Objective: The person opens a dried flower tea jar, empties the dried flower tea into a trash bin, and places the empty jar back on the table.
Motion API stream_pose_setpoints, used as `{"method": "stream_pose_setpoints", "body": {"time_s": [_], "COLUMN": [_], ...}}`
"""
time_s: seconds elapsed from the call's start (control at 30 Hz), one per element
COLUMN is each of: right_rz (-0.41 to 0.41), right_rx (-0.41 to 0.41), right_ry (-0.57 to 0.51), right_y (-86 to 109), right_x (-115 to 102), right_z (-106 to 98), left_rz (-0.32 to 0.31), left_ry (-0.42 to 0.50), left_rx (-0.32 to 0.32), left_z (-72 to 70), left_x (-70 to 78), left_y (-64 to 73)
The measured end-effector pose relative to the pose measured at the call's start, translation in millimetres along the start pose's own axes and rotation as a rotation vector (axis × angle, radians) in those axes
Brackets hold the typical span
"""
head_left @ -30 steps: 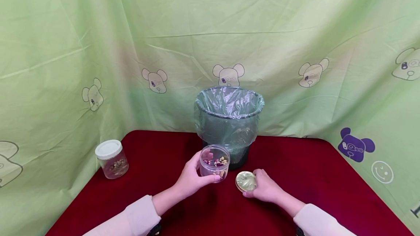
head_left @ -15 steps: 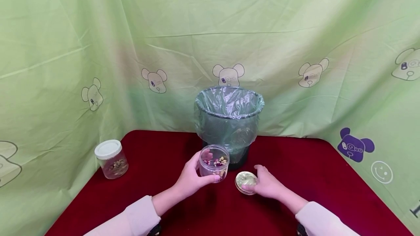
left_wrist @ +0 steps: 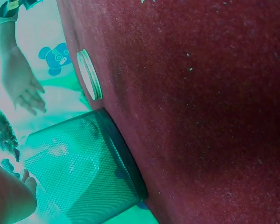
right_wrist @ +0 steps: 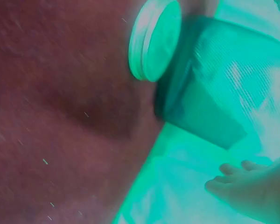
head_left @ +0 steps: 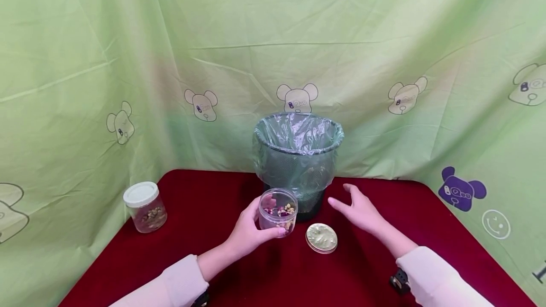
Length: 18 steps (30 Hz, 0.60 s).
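My left hand (head_left: 249,231) holds the lidless, clear round plastic jar (head_left: 270,222); my right hand (head_left: 359,209), empty, hovers spread near the gold round lid (head_left: 322,237). Uncovering appears done; next calls for steady grip

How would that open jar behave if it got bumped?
The open jar is probably light, as its clear walls look like thin plastic. The loose bits inside would likely slide about, and might spill through the uncovered mouth. Its smooth, round side could slip a little in the left hand.
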State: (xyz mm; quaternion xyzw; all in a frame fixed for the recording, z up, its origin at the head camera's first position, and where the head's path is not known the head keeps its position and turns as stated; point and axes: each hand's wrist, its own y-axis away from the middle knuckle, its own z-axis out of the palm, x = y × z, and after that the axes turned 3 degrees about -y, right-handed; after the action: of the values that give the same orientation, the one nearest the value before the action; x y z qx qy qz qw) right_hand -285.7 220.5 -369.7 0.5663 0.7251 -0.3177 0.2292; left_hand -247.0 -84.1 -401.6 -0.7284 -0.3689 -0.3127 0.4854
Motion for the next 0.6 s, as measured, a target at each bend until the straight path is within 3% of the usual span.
{"method": "stream_pose_setpoints", "body": {"time_s": [0.33, 0.6], "right_rz": [-0.098, -0.186], "right_rx": [0.131, 0.207], "right_ry": [-0.255, -0.473], "right_y": [-24.0, -45.9], "right_x": [-15, -34], "right_z": [-40, -54], "left_rz": [0.000, 0.011], "left_ry": [0.012, 0.025], "left_rx": [0.008, 0.004], "left_z": [-2.2, -2.4], "left_x": [3.2, 3.4], "left_y": [0.7, -0.1]}}
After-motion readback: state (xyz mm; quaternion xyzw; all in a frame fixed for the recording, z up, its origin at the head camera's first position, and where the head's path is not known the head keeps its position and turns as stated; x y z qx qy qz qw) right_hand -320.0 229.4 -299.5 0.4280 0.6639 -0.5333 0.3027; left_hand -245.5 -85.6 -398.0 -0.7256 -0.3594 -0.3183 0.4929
